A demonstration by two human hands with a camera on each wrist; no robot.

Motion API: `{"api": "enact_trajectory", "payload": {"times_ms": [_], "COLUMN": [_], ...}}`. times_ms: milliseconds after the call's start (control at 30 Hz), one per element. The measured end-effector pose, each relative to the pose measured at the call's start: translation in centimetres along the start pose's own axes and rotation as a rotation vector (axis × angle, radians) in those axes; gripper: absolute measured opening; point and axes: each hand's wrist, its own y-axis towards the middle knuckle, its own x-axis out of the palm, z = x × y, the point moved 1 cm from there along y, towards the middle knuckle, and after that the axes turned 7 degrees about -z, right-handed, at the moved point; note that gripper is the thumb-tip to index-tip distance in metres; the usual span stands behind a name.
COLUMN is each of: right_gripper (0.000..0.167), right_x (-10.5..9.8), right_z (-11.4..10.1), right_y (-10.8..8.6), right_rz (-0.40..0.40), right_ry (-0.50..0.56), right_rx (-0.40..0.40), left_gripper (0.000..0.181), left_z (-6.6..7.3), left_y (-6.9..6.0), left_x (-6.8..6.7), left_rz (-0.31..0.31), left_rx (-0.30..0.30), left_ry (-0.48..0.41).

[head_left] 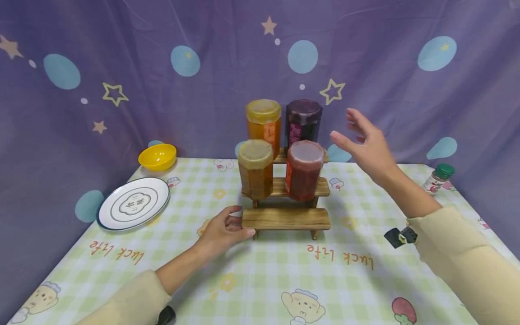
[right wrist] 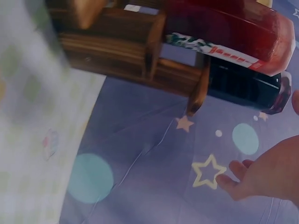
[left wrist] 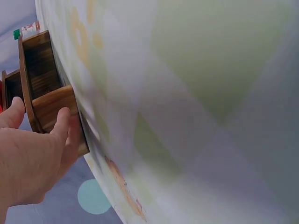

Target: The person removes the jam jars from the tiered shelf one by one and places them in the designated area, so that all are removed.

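A three-step wooden display stand (head_left: 286, 218) carries two rows of jars. Amber jar (head_left: 257, 178) and red jar (head_left: 304, 178) stand on its middle step. Behind them, on the top step, are an orange-yellow jar (head_left: 263, 122) and a dark purple jar (head_left: 304, 119). My left hand (head_left: 221, 232) holds the left end of the bottom step, thumb toward the front; the left wrist view shows its fingers against the step's end piece (left wrist: 53, 105). My right hand (head_left: 371, 151) is raised in the air right of the jars, fingers apart, holding nothing.
At the left are a white plate (head_left: 107, 210) and a yellow bowl (head_left: 157, 158). A small green-capped bottle (head_left: 438, 179) stands near the right edge. The checked tablecloth (head_left: 203, 289) covers the table, and a purple curtain (head_left: 227, 90) hangs close behind the stand.
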Motion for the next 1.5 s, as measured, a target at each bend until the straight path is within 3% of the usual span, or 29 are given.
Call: {"api": "enact_trajectory", "payload": {"times_ms": [200, 467, 600, 833, 1267, 1500], "right_gripper": [0.082, 0.085, 0.088, 0.081, 0.072, 0.066], "right_x": [0.5, 1.2, 1.7, 2.7, 2.9, 2.8], "right_z": [-1.4, -3.3, -4.1, -4.4, -4.3, -4.1], "right_y": [1.5, 3.9, 5.1, 6.2, 6.5, 6.7], "right_rz": [-0.073, -0.161, -0.203, -0.283, -0.293, -0.255], "right_ry": [0.036, 0.027, 0.060, 0.075, -0.002, 0.051], "right_rx": [0.020, 0.011, 0.015, 0.044, 0.032, 0.035], "left_gripper": [0.076, 0.069, 0.066, 0.065, 0.065, 0.066], "left_z": [0.1, 0.2, 0.2, 0.1, -0.1, -0.1], "left_y": [0.2, 0.5, 0.5, 0.5, 0.4, 0.5], "left_x": [0.8, 1.1, 1.1, 1.4, 1.4, 1.5], "left_rz": [0.004, 0.054, 0.049, 0.055, 0.067, 0.062], "left_rx": [-0.003, -0.010, 0.001, 0.014, 0.003, -0.008], "left_ry": [-0.065, -0.067, -0.082, -0.094, -0.072, -0.068]}}
